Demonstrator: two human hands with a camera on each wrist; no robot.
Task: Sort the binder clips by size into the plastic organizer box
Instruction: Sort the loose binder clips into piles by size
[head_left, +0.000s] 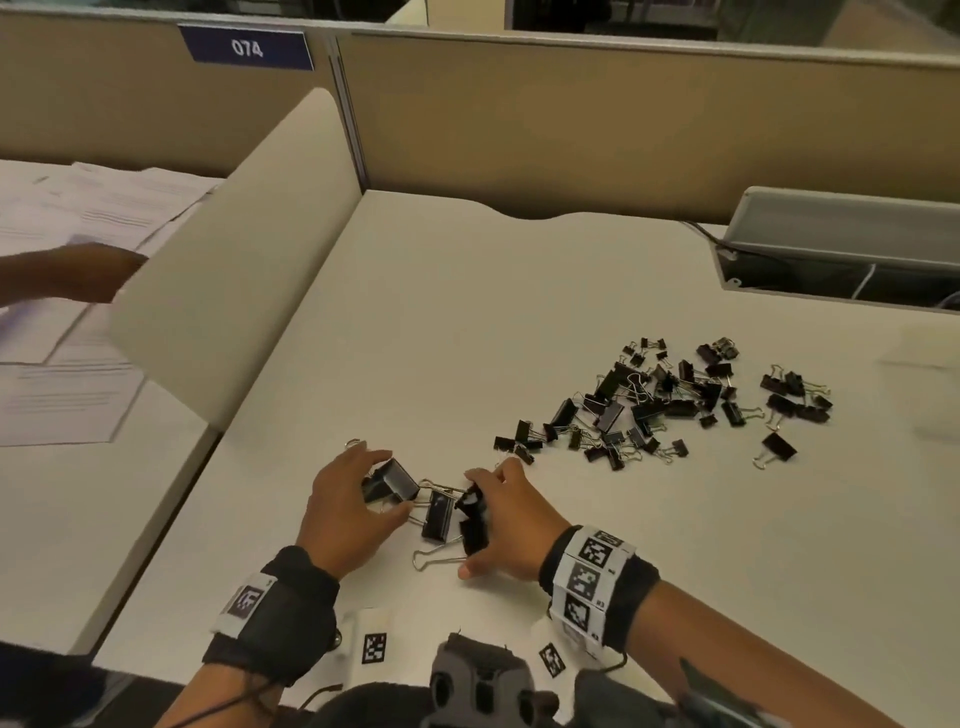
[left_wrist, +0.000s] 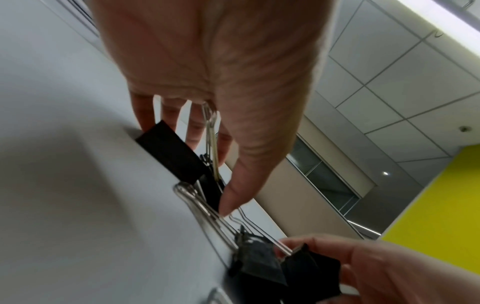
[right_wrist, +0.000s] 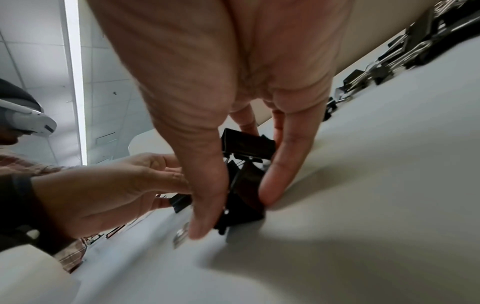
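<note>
Both hands work at a small cluster of large black binder clips near the front of the white desk. My left hand pinches one large clip between thumb and fingers; in the left wrist view the left hand has its thumb against that clip. My right hand grips two stacked large clips, also shown in the right wrist view, where the right hand grips those clips. A third large clip lies between the hands. A pile of mixed-size clips lies to the right. No organizer box is identifiable.
A beige curved divider stands on the left. Beyond it lie papers, with another person's hand over them. A grey cable tray sits at the back right. Marker tags lie at the near edge. A blurred white object sits far right.
</note>
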